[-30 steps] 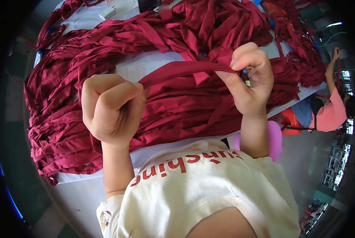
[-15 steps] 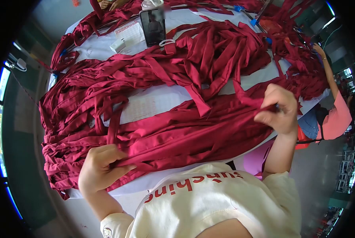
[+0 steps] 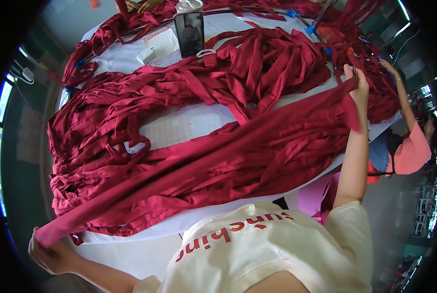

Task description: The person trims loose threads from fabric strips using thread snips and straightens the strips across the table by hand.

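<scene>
A long dark-red fabric strip [image 3: 189, 154] runs stretched on a slant between my two hands, above a pile of like strips. My left hand [image 3: 51, 254], out past the table's near left corner, is closed around its lower end. The upper end is pinched in my right hand [image 3: 359, 85], raised over the right part of the table, and a short tail hangs below the fingers. Under the stretched strip lies a thick bundle of dark-red strips [image 3: 277, 171] along the near edge. A second tangled heap [image 3: 277, 68] lies behind it.
A phone [image 3: 190, 34] stands propped against a white cup-like item [image 3: 189, 6], beside a white charger [image 3: 146, 55] and a printed card [image 3: 162, 40]. Blue-ended metal rods [image 3: 321, 19] rise at the back right. Another person [image 3: 409, 151] reaches in from the right; other hands [image 3: 142, 6] work at the far edge.
My hands have moved far apart, the left down and leftward, the right upward. The strip between them has lifted off the bundle and is drawn out straight.
</scene>
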The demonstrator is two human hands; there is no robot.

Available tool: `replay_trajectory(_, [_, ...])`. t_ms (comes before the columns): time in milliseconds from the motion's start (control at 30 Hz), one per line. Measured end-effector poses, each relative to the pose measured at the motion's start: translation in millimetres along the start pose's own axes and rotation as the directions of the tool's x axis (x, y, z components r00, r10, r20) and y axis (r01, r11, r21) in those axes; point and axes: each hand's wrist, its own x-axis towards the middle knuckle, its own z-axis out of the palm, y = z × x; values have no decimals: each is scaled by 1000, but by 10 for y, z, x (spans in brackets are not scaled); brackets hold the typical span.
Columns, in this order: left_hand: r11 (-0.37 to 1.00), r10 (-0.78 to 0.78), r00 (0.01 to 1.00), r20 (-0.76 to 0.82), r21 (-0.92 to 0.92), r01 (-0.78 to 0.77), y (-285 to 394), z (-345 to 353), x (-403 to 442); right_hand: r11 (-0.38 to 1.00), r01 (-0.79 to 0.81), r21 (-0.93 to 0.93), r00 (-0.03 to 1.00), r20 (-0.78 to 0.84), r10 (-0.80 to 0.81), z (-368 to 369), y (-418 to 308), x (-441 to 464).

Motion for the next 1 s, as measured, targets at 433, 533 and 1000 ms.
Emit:
replay_trajectory(433, [-422,-375,122,919,-286,860,-895,1165,-986,954,-293,-68,639,728,248,-125,200,-358])
replay_trajectory(533, [-605,281,433,856,-192,772,-1689,1753,-604,981,-196,-11,684,715,145,-116,105,-270])
replay_trajectory(1000, [695,-281,530,800,-210,687,-2371,1276,556,829,-497,254,782,545,302,-122,52,-316])
